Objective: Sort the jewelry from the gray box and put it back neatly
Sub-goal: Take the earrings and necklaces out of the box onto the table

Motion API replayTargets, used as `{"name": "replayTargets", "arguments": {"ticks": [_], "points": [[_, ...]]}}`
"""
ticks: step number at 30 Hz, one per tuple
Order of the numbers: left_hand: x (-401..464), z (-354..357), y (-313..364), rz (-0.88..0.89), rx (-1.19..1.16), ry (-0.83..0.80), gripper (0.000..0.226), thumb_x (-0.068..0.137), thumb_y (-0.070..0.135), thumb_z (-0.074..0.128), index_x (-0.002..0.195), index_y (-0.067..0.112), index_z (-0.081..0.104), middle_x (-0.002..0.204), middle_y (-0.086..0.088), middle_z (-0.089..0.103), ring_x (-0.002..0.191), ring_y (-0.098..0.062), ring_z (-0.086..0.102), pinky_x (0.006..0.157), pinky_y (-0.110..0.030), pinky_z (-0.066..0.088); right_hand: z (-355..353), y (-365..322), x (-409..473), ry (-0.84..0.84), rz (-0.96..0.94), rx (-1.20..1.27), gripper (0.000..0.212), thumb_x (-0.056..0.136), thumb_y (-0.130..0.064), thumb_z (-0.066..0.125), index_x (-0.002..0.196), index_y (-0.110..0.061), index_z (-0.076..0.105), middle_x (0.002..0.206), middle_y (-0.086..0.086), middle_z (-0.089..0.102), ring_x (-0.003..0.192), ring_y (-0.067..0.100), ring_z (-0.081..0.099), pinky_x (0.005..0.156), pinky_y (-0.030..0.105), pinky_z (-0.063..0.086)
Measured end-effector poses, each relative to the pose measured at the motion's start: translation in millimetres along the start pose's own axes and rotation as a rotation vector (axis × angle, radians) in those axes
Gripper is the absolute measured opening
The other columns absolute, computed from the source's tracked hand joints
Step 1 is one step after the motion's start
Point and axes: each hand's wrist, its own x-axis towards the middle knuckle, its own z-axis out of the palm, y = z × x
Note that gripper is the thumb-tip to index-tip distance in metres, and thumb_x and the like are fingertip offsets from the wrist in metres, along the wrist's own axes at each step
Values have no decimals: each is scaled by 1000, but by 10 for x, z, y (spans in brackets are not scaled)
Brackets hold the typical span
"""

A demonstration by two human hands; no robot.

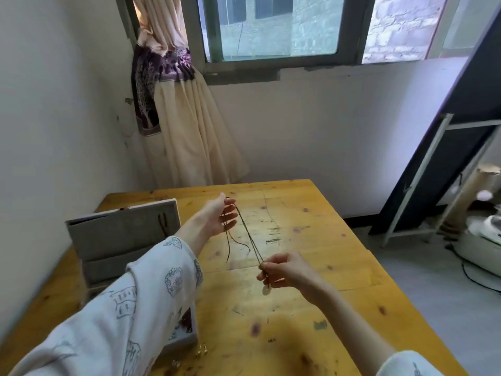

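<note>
While the cord necklace (250, 238) hangs stretched in the air above the wooden table (311, 308), both hands are busy with it: the left hand (219, 217), up at about eleven o'clock from the frame's centre of work, has its fingers loosely curled round the far end of the dark cord, with two loose tails dangling below it, and the right hand (282, 272), down at about five o'clock from the left, pinches the near end of the doubled cord just above a small pale round pendant (267, 289) that hangs beneath the fingers. The gray box (122, 240) stands open at nine o'clock of the hands, its lid upright, its lower tray partly hidden by the left sleeve; a few small pieces, too blurred to name, lie inside it and on the table near its front corner at about seven o'clock. This looks like the straightening step, with one necklace pulled taut to free it of tangles before it goes back. The next move, as I judge it, calls for gathering the cord into a tidy loop without letting the tails knot, then carrying it leftward to a bare part of the box and laying it down with the pendant flat.
</note>
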Motion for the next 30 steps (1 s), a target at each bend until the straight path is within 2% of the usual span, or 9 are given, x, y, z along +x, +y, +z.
{"name": "replayTargets", "arguments": {"ticks": [5, 9, 12, 15, 18, 20, 24, 27, 30], "points": [[576, 24, -296, -57, 17, -7, 30, 99, 16, 31, 79, 9, 52, 74, -6, 49, 70, -20, 55, 63, -28, 43, 160, 125, 465, -74, 119, -45, 9, 86, -6, 59, 77, -8, 61, 71, 6, 68, 51, 8, 60, 51, 21, 54], [910, -6, -459, -102, 101, 4, 28, 96, 9, 32, 73, 9, 48, 68, -6, 46, 62, -19, 49, 59, -26, 41, 235, 228, 754, -81, 185, -85, 14, 86, -4, 57, 73, -9, 58, 69, 9, 67, 43, 8, 57, 42, 19, 49], [1077, -51, -537, -89, 185, 11, 26, 95, 5, 33, 71, 10, 43, 63, -6, 37, 52, -17, 36, 49, -27, 33, 261, 296, 891, -40, 155, -194, 12, 84, -7, 61, 73, -9, 62, 76, 15, 69, 45, 11, 58, 43, 20, 48], [1175, -108, -609, -8, 299, 18, 21, 92, 3, 39, 74, 8, 48, 61, -6, 39, 49, -16, 38, 40, -21, 35, 319, 349, 955, 38, 96, -270, 17, 80, -8, 67, 64, -14, 64, 66, 11, 67, 39, 9, 55, 42, 19, 45], [1184, -123, -634, 71, 430, -16, 20, 93, 13, 43, 75, 9, 50, 65, -5, 45, 52, -16, 42, 46, -22, 35, 375, 348, 938, 73, 35, -359, 19, 80, -11, 68, 62, -17, 66, 55, 3, 64, 36, 7, 56, 41, 15, 43], [1164, -140, -625, 156, 612, -8, 23, 93, 27, 46, 76, 12, 50, 67, -4, 47, 58, -19, 43, 57, -26, 36, 414, 335, 915, 111, -7, -434, 12, 80, -14, 68, 68, -16, 70, 57, 2, 65, 43, 8, 60, 46, 19, 50], [1040, -240, -601, 241, 897, -26, 38, 91, 44, 47, 63, 17, 46, 59, 1, 41, 58, -18, 40, 62, -30, 32, 473, 316, 863, 180, -64, -660, 11, 79, -25, 65, 84, -20, 74, 78, 3, 73, 77, 19, 67, 73, 32, 55], [889, -305, -544, 310, 1169, 12, 34, 90, 45, 46, 94, 12, 53, 78, 1, 51, 81, -21, 51, 75, -33, 42, 470, 312, 823, 185, -70, -683, 15, 80, -24, 63, 90, -19, 74, 88, 1, 73, 86, 18, 66, 77, 31, 53], [663, -378, -418, 345, 1245, 69, 31, 91, 40, 47, 91, 9, 50, 83, -3, 54, 81, -23, 53, 78, -37, 47, 454, 275, 738, 170, -82, -668, 19, 83, -22, 60, 95, -12, 72, 94, 6, 72, 92, 20, 64, 73, 24, 45]]}}
